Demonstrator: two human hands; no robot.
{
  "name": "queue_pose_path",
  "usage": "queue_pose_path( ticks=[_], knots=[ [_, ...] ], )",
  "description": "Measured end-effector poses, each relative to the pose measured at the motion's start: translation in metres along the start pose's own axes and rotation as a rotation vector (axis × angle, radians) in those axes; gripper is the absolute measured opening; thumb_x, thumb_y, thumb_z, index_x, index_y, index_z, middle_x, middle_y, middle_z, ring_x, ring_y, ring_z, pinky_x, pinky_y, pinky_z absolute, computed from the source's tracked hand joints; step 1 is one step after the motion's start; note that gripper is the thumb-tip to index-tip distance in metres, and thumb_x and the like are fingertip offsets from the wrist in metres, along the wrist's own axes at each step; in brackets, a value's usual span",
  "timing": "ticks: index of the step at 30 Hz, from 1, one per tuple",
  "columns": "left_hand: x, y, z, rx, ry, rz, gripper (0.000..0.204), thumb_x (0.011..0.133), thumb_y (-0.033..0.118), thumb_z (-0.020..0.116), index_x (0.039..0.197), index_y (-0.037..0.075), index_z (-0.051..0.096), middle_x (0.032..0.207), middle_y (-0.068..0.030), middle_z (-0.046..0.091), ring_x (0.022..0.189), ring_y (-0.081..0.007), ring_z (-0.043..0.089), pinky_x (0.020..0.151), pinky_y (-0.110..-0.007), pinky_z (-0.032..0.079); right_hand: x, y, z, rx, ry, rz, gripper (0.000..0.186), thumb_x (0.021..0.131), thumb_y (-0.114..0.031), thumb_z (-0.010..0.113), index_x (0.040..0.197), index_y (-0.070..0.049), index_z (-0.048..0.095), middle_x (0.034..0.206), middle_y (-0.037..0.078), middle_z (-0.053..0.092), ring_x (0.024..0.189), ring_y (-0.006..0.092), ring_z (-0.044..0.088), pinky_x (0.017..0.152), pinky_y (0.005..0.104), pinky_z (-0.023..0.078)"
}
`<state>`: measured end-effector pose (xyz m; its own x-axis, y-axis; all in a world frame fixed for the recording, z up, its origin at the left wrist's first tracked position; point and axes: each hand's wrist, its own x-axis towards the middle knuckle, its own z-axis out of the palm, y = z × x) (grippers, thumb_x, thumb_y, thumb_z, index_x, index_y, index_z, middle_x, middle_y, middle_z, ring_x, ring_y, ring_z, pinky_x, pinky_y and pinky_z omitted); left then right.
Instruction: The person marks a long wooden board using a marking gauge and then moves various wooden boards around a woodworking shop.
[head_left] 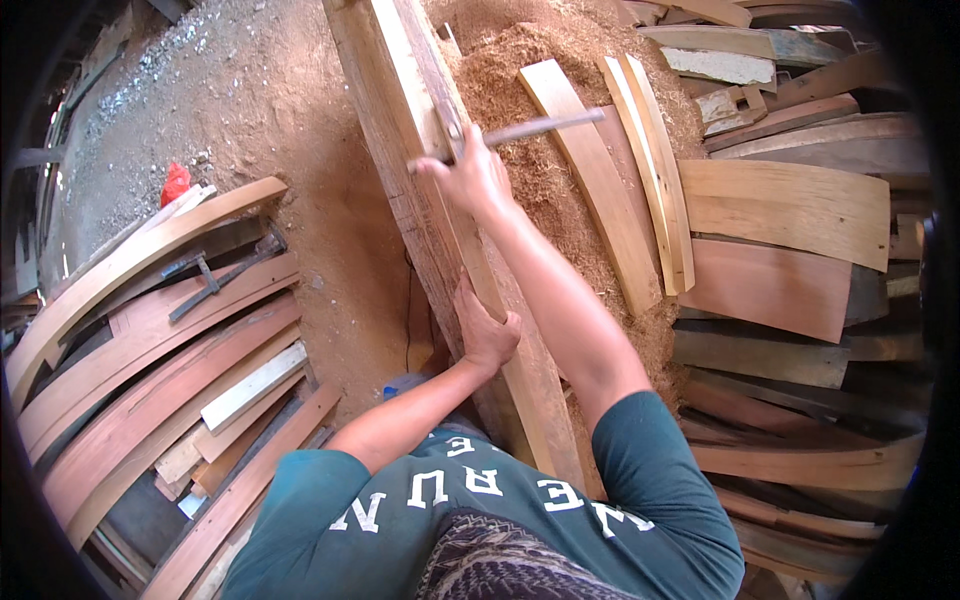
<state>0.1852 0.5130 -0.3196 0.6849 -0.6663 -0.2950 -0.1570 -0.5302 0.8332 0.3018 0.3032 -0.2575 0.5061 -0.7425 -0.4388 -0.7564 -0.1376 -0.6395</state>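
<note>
A long pale wooden board (540,405) runs from near my body up along a heavy timber beam (385,120). My left hand (487,330) is closed around the board's edge, about midway along it. Farther up, my right hand (468,178) closes on a thin grey-brown bar (550,126) that lies crosswise over the beam. The bar sticks out on both sides of that hand, farther to the right. What it joins beneath my palm is hidden, so I cannot tell its exact kind.
Curved planks (170,365) are piled at the left, with a metal bar clamp (208,285) on top. More curved boards (785,205) are stacked at the right. Wood shavings (530,215) cover the ground beside the beam. A red plastic bag (175,184) lies at the far left.
</note>
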Motion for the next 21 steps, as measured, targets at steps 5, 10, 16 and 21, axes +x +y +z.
queue_pose_path(
  ticks=[5, 10, 16, 21],
  knots=[
    [0.001, 0.0, -0.002, 0.005, 0.037, 0.047, 0.103, 0.073, 0.01, 0.069, 0.158, -0.01, 0.014, 0.152, -0.0367, 0.03, 0.143, -0.0513, 0.031, 0.124, -0.054, 0.024, 0.02, 0.006, 0.008, 0.08, -0.017, -0.099, 0.091, 0.083, -0.061, 0.08, 0.135, 0.003, 0.042, 0.109, 0.03, 0.07, 0.111, 0.0428, 0.07, 0.091, 0.0526, 0.058],
    [0.012, -0.011, 0.008, -0.134, 0.029, 0.041, 0.103, 0.074, 0.01, 0.069, 0.158, -0.01, 0.014, 0.153, -0.0374, 0.03, 0.144, -0.0509, 0.031, 0.125, -0.054, 0.023, -0.07, 0.062, 0.024, -0.057, 0.045, -0.152, 0.101, 0.085, -0.055, 0.081, 0.147, 0.011, 0.035, 0.105, 0.033, 0.07, 0.104, 0.0491, 0.071, 0.088, 0.0544, 0.06],
    [0.003, -0.005, 0.005, 0.001, 0.043, 0.061, 0.103, 0.072, 0.008, 0.068, 0.157, -0.011, 0.013, 0.152, -0.0371, 0.031, 0.143, -0.0505, 0.032, 0.125, -0.055, 0.023, 0.003, 0.003, -0.001, 0.12, -0.054, -0.057, 0.079, 0.086, -0.056, 0.08, 0.124, 0.004, 0.045, 0.112, 0.033, 0.068, 0.109, 0.043, 0.07, 0.088, 0.0537, 0.06],
    [0.002, -0.009, 0.006, -0.248, 0.027, 0.086, 0.103, 0.076, 0.015, 0.074, 0.158, -0.008, 0.016, 0.148, -0.0319, 0.037, 0.138, -0.0489, 0.037, 0.122, -0.052, 0.026, -0.086, 0.054, 0.011, 0.061, -0.073, -0.045, 0.081, 0.085, -0.054, 0.082, 0.126, 0.005, 0.044, 0.111, 0.034, 0.068, 0.107, 0.0456, 0.071, 0.083, 0.0538, 0.06]
  ],
)
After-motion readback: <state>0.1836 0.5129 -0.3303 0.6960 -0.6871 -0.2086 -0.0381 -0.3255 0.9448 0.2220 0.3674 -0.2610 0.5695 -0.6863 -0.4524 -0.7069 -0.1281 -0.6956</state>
